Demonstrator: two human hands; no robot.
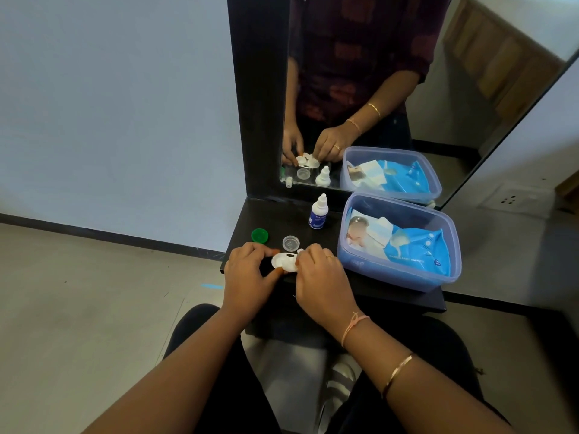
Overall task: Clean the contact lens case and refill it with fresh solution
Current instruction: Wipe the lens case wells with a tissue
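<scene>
White lens case [282, 261], pinched at either end by left hand [249, 274] and right hand [321, 281].

A home dressing nook — wall mirror [470, 89]; dark shelf [266, 214]; wall socket [509, 200].

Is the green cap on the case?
No, the green cap lies on the shelf, apart from the case held by the left hand and right hand.

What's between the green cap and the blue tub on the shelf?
A clear round cap lies between the green cap and the blue tub, touching neither; the head view shows it.
</scene>
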